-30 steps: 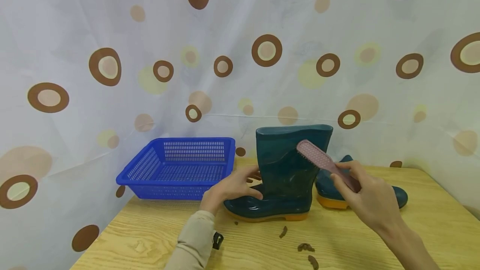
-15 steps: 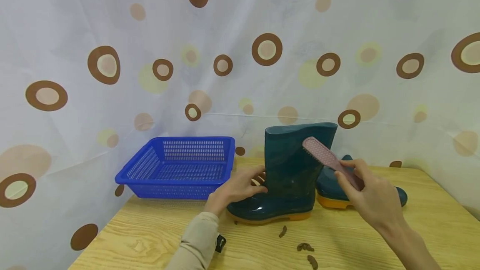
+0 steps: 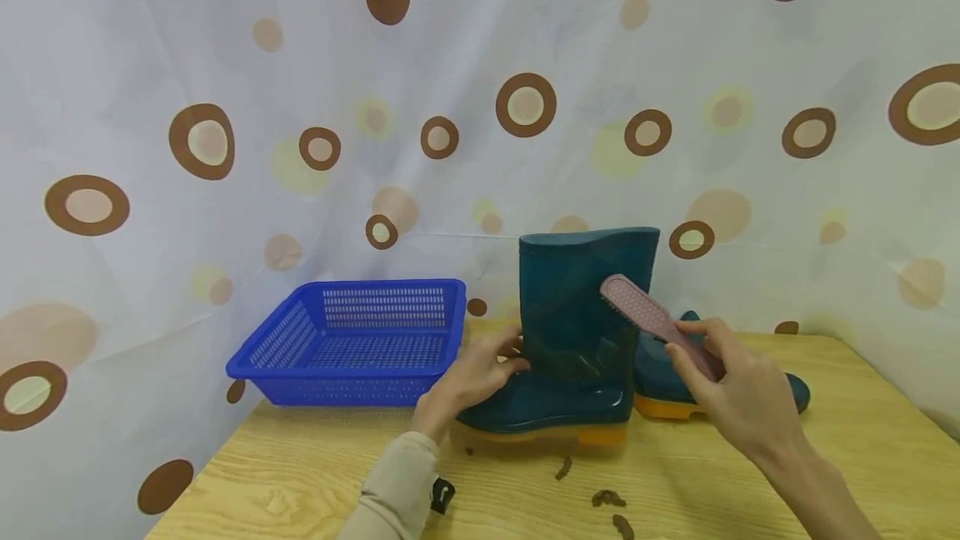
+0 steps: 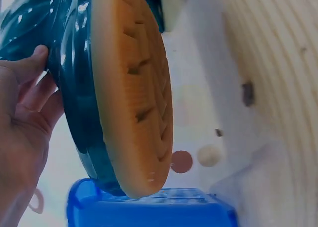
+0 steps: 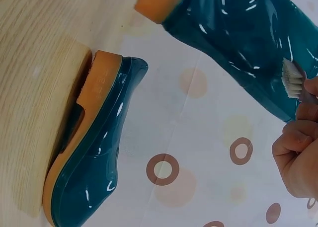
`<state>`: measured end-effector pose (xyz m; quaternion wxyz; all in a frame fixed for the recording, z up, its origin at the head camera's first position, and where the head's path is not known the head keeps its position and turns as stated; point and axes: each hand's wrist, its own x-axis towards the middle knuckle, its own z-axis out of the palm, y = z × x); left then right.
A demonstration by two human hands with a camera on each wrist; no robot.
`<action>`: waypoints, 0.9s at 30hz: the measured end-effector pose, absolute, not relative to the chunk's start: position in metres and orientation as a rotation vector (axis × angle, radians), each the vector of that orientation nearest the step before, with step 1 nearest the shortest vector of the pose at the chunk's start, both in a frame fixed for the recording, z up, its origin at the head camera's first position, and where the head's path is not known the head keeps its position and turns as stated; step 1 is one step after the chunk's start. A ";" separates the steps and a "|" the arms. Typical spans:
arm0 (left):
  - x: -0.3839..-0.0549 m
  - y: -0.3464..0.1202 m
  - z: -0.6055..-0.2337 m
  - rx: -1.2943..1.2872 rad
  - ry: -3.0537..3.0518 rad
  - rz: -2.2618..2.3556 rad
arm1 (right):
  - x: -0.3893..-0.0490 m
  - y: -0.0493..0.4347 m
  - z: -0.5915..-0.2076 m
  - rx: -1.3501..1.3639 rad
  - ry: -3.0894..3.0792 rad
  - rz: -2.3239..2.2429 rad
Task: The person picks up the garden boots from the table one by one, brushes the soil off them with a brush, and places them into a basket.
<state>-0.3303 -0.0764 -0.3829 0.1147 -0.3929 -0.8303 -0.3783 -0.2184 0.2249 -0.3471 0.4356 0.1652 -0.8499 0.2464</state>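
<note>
A dark green rubber boot [image 3: 573,348] with an orange sole [image 4: 134,93] stands toe to the left in the head view. My left hand [image 3: 480,375] grips it at the front of the ankle, thumb and fingers around it. In the left wrist view the treaded sole shows lifted off the wooden table. My right hand [image 3: 742,390] holds a pink scrub brush [image 3: 636,307] by its handle. Its pale bristles [image 5: 292,80] lie against the upper shaft of the boot in the right wrist view.
A second green boot [image 3: 660,373] lies at the right, partly behind my right hand. The blue plastic basket [image 3: 345,386] sits at the left. Several brown crumbs [image 3: 607,498] are scattered on the wooden table [image 3: 697,490]. A dotted curtain [image 3: 450,48] hangs behind.
The boot has shifted slightly right, then risen and tilted a little in my left hand. The brush stays near the upper shaft, and the head view has moved slightly.
</note>
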 end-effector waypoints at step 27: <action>-0.352 -0.169 -0.284 -0.887 -2.479 -1.129 | -0.217 0.225 -0.347 0.443 -2.093 0.676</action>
